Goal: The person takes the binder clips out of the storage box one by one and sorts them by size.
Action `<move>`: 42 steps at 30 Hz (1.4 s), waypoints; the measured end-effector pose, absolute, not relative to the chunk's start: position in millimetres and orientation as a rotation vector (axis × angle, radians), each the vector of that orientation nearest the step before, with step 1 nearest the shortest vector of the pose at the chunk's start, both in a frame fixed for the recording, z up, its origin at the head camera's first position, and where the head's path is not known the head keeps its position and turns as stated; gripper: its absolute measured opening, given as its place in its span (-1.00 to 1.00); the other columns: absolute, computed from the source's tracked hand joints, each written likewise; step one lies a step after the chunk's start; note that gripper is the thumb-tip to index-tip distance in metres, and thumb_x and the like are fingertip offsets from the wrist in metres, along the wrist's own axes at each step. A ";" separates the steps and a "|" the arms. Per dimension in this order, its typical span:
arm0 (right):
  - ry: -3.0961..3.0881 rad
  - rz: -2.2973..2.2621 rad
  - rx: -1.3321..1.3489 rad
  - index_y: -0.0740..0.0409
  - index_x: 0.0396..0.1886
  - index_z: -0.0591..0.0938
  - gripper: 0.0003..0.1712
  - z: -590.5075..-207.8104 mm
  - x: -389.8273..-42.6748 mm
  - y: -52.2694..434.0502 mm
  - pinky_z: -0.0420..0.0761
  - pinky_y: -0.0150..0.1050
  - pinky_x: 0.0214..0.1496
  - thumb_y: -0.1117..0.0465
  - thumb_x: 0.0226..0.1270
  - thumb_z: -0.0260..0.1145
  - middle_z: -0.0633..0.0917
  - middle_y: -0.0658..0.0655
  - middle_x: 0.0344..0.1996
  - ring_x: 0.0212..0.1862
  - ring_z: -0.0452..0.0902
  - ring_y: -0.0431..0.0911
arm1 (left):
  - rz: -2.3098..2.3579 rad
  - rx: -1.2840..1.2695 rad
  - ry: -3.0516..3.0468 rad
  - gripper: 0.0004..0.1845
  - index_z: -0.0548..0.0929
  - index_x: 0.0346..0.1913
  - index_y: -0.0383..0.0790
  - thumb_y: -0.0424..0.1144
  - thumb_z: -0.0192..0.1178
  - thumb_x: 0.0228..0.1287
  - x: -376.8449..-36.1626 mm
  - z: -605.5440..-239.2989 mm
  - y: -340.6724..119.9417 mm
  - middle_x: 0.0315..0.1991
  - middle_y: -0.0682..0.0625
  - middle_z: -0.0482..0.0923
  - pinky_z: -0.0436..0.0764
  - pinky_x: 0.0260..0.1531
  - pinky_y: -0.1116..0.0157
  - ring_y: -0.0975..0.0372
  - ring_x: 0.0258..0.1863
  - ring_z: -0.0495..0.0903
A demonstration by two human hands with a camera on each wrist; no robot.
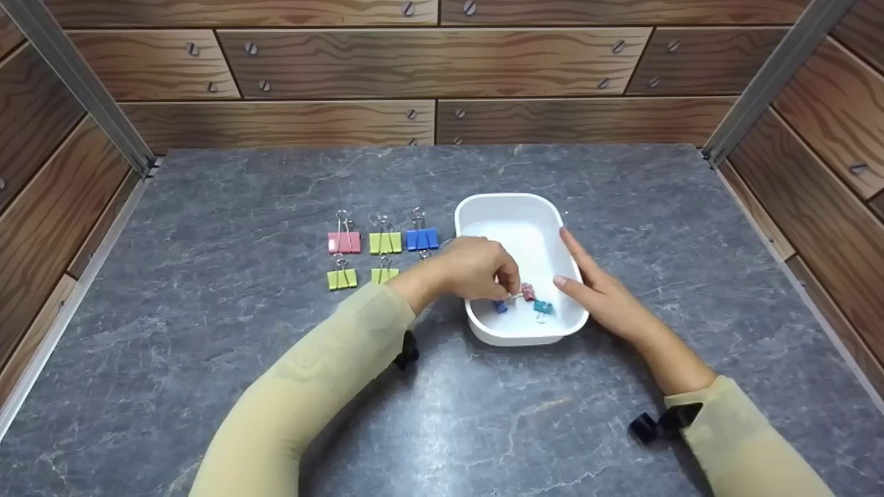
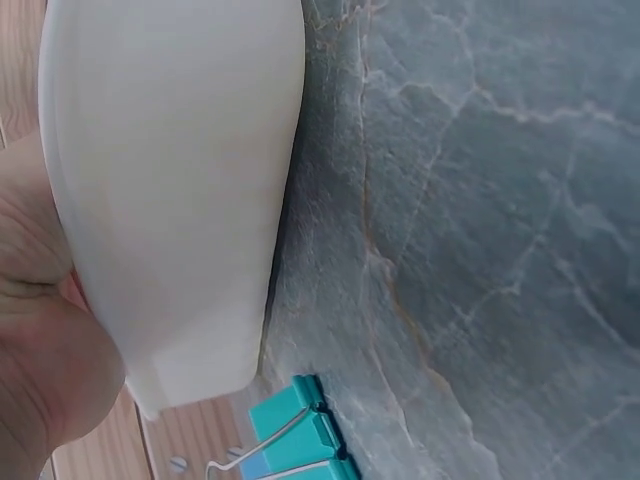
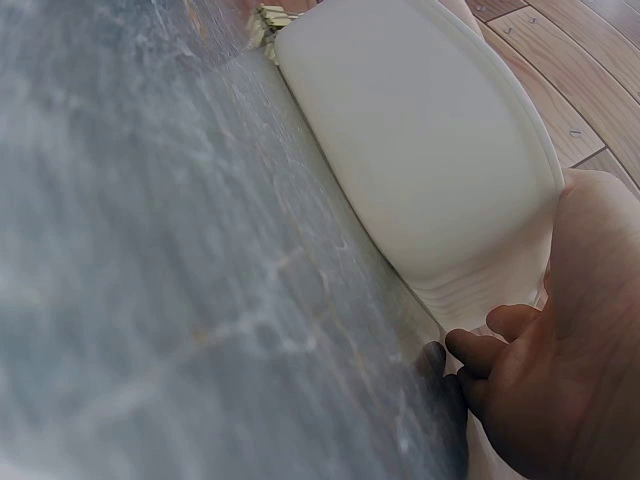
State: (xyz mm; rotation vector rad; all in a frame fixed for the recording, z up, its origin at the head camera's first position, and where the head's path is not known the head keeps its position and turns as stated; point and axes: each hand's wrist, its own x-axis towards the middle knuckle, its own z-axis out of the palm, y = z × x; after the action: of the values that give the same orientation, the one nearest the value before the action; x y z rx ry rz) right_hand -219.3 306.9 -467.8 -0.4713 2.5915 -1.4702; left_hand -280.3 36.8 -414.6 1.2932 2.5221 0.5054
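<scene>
Fingers of the left hand [image 1: 476, 268] are bent down into the near end of the white tub [image 1: 514, 339], their tips at the small clips; whether they have pinched one I cannot tell. The right hand [image 1: 608, 297] grips the tub's right wall, thumb over the rim and the other fingers outside. Close about the left fingertips lie a small blue clip [image 1: 501, 306], a small red clip [image 1: 528, 292] and a small teal clip [image 1: 543, 307]. They sit so near one another that their wire loops could catch, and a lift might bring up two or fling one aside. Clips this small could also slip from a light pinch. Should the right hand press or pull unevenly on the rim, the tub could tip or skid and the clips slide away.

Beside the tub, the left wrist passes over one end of the lower row, partly hiding a clip there; a low sweep of the sleeve [image 1: 359, 324] could drag that clip or the lower green clips [image 1: 342, 279] out of line. The left wrist view shows a larger teal clip [image 2: 300, 430], perhaps the hidden one. Farther off stand the larger pink clip [image 1: 344, 242], upper green clip [image 1: 385, 243] and larger blue clip [image 1: 422, 239], less exposed to the forearm. Beyond rises the wood-patterned back wall [image 1: 435, 65].
</scene>
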 end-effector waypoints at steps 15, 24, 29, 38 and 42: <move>2.589 -1.443 -0.442 -0.28 0.77 -0.10 -0.11 -472.8 -217.7 307.0 0.25 0.16 0.55 -0.01 0.69 0.18 -0.03 0.08 0.73 0.65 0.01 0.15 | 1.276 1.116 2.268 -0.87 0.84 -0.09 -0.31 -0.42 0.36 0.37 -274.2 -422.1 30.1 -0.30 0.07 0.77 0.59 -0.17 0.42 0.33 -0.29 0.62; 2.593 -1.437 -0.424 -0.33 0.77 -0.10 -0.10 -468.4 -219.8 305.3 0.29 0.14 0.53 -0.03 0.68 0.20 -0.01 0.12 0.72 0.63 0.07 0.17 | 1.572 0.990 2.212 -0.84 0.82 -0.03 -0.36 -0.43 0.37 0.39 -267.5 -413.3 18.9 -0.23 -0.01 0.80 0.64 -0.17 0.37 0.31 -0.25 0.65; 2.600 -1.439 -0.432 -0.35 0.76 -0.08 -0.10 -467.3 -220.7 305.1 0.25 0.13 0.55 -0.02 0.68 0.21 -0.01 0.12 0.72 0.64 0.04 0.16 | 1.700 0.901 2.236 -0.85 0.82 -0.03 -0.34 -0.42 0.37 0.40 -263.1 -402.0 4.1 -0.23 -0.02 0.78 0.62 -0.21 0.35 0.25 -0.26 0.64; 2.599 -1.447 -0.437 -0.33 0.77 -0.07 -0.10 -465.8 -220.4 306.5 0.14 0.18 0.60 -0.01 0.67 0.21 -0.03 0.10 0.73 0.67 -0.05 0.17 | 1.831 0.732 2.295 -0.82 0.81 0.00 -0.35 -0.40 0.37 0.41 -253.2 -390.9 -30.5 -0.20 -0.03 0.79 0.65 -0.23 0.32 0.21 -0.27 0.65; 2.595 -1.443 -0.440 -0.33 0.77 -0.08 -0.10 -466.3 -219.8 307.4 0.15 0.19 0.59 -0.03 0.68 0.20 -0.05 0.10 0.73 0.67 -0.06 0.17 | 1.882 0.635 2.305 -0.85 0.82 -0.03 -0.32 -0.39 0.37 0.41 -246.3 -393.2 -43.0 -0.19 -0.03 0.79 0.64 -0.26 0.32 0.21 -0.28 0.65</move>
State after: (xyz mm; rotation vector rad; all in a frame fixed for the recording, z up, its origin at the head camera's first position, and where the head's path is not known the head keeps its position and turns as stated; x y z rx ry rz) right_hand -219.8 307.4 -466.3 -0.4400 2.5949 -1.4429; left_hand -246.3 -43.0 -393.2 0.6350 2.3049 1.8824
